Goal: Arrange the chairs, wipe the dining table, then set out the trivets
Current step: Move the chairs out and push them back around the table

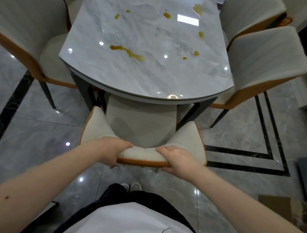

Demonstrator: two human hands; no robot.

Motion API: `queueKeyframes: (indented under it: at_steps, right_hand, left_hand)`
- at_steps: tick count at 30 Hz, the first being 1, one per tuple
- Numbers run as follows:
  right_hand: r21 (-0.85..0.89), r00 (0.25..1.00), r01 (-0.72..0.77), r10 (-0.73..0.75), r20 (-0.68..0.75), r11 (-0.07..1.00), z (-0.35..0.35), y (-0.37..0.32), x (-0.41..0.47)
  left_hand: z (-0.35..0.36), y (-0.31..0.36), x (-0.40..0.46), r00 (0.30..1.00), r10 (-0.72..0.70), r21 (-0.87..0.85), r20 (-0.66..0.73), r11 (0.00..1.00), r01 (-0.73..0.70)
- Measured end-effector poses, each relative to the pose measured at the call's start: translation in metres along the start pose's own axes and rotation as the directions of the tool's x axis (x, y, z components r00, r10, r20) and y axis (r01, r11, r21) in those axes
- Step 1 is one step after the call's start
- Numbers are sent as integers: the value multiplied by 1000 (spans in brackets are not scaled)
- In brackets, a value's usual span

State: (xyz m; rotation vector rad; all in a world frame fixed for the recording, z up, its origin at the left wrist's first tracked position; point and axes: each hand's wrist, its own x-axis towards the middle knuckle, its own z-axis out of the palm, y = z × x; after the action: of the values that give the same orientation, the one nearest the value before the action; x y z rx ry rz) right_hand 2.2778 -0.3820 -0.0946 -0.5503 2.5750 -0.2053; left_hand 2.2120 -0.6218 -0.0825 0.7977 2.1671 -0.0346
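At the near end of the dining table (145, 74), the backrest of the end chair (141, 153) is gripped by the left hand (116, 150) and the right hand (176, 159). The seat is tucked partly under the tabletop, where brown spills (129, 52) are visible.

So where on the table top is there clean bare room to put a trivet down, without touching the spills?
On the dining table, the widest clean patch is the near curved end, between the long brown streak and the edge above the chair that the left hand and right hand grip. The middle is also bare. Spills crowd the far end and right edge.
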Motion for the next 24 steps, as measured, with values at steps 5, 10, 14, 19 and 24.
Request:
queueKeyframes:
  at_steps: [5,10,14,19,24]
  right_hand:
    - [27,1000,-27,27,11,999,-4,-7,-1]
    - [40,999,-50,50,2,998,-4,-13,5]
    - [42,999,-49,49,0,998,-7,-18,10]
    - [38,999,-36,36,-3,999,-8,-18,8]
    - [31,1000,-19,20,-3,999,-11,-18,8]
  left_hand:
    - [2,-8,1,999,35,2,8,999,-35]
    - [-1,-18,1,999,43,3,15,999,-43]
    - [-3,-26,0,999,49,-3,-3,999,-49]
    - [0,-28,4,999,46,2,-5,999,-46]
    - [-1,-27,5,999,52,9,0,999,-52]
